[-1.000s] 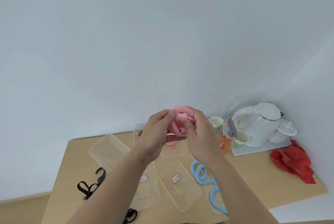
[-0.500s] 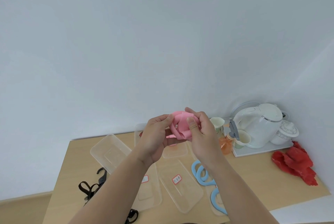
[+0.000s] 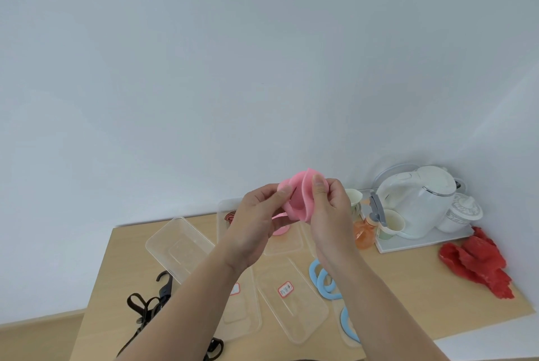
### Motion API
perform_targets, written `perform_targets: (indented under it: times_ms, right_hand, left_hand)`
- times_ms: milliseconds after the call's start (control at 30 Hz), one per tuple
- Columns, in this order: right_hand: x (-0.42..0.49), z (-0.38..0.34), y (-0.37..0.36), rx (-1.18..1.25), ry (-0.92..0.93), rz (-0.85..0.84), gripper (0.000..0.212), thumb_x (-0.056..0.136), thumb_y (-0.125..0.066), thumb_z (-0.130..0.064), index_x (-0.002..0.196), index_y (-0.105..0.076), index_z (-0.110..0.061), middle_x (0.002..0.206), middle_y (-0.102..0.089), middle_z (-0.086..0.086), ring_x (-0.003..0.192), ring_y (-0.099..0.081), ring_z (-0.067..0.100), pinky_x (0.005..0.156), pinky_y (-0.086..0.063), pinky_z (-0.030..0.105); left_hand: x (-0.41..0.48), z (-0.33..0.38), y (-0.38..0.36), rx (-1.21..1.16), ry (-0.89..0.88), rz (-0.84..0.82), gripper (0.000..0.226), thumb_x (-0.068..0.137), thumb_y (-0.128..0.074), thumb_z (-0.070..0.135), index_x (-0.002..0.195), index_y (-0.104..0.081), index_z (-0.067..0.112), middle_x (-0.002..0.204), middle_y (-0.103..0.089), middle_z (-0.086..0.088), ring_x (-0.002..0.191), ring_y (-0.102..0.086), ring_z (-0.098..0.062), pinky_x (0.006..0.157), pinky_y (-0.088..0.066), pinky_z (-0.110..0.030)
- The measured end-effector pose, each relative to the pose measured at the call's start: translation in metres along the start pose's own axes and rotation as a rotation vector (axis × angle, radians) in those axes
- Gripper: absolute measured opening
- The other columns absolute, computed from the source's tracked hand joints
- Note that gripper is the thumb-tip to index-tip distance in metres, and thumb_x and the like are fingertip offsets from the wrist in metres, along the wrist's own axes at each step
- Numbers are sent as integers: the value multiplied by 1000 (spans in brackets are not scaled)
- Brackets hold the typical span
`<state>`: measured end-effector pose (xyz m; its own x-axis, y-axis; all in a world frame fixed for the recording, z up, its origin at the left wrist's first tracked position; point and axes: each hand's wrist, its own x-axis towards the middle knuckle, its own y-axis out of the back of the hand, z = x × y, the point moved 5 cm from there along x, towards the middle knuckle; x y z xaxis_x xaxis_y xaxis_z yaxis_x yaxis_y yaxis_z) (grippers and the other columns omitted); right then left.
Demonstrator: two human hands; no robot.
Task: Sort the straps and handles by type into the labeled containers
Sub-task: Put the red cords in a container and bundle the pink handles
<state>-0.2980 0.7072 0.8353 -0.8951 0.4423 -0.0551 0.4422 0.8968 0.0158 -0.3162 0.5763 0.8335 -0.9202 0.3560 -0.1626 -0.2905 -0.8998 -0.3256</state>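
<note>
Head view: the left hand (image 3: 256, 223) and the right hand (image 3: 329, 215) both pinch a folded pink strap (image 3: 297, 200), held in the air left of the kettle (image 3: 414, 200). In front of the kettle, bare table (image 3: 408, 287) runs to its near edge. Left of the kettle lie at least four clear containers (image 3: 303, 317), three blue rings (image 3: 331, 296) and a tangle of black straps (image 3: 140, 305).

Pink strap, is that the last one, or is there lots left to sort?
Not the last. Done: the far container seems to hold one pink piece already. In hand: the left hand and right hand pinch the pink strap above the table. Left: the blue rings and black straps lie on the table, and the labeled container looks empty.
</note>
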Motion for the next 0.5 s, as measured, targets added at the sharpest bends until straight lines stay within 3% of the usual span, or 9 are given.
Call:
perform_targets:
  times_ms: [33,133,300,400,500]
  right_hand:
    - [1,-1,1,21,-6,23,33,105,-48,-43,97,-59,-13,99,-68,11,87,-66,22,84,-56,46]
    - [1,-3,3,78,-10,60,29,103,-52,-40,96,-61,-14,91,-68,2,76,-65,6,75,-55,32]
    - [5,-2,6,141,-41,-21,17,102,-56,-38,102,-64,-22,79,-74,-16,73,-69,-4,63,-53,16]
    - [10,-6,8,93,-29,-108,18,96,-66,-35,99,-69,-17,89,-75,-4,81,-71,6,68,-58,24]
    - [13,-8,11,56,-46,-217,21,89,-76,-26,102,-70,-10,100,-75,10,92,-74,23,77,-63,40]
  left_hand:
    - [-2,0,-3,36,-33,-40,24,100,-64,19,113,-69,0,115,-72,-18,107,-70,-27,94,-57,-41]
    - [-4,-6,-7,115,-81,-96,48,86,-80,13,131,-63,14,126,-70,-10,122,-65,-28,105,-52,-47]
    - [-3,-4,1,189,-109,-46,50,83,-81,5,130,-65,13,121,-73,-12,118,-68,-29,104,-52,-54]
    - [-1,-4,10,160,-76,-71,43,91,-74,5,132,-63,8,124,-70,-19,117,-67,-39,103,-49,-63]
    - [-1,-3,18,101,-46,-65,43,92,-69,11,134,-62,6,125,-69,-23,117,-65,-44,103,-47,-67]
